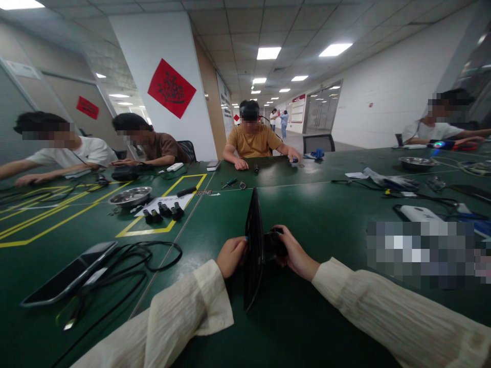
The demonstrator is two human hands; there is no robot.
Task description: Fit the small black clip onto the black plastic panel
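A thin black flat panel (253, 255), maybe a small screen, stands on edge in front of me, seen almost side-on. My left hand (232, 255) is closed at its left face, with the fingers partly hidden behind it. On the panel's right side sits a dark bulky mount (271, 245), whose exact kind I cannot make out. My right hand (297, 251) wraps round this mount, thumb on top. Both hands are over the green table (326, 317), sleeves reaching up to the wrists.
Left of my hands lie a phone-like device (72, 273) and a coiled black cable (141, 255). Farther off are several black fittings (164, 210), a metal bowl (131, 196) and a screwdriver (230, 182). Gloves (389, 180) and a white device (420, 213) lie right. Co-workers sit around the table.
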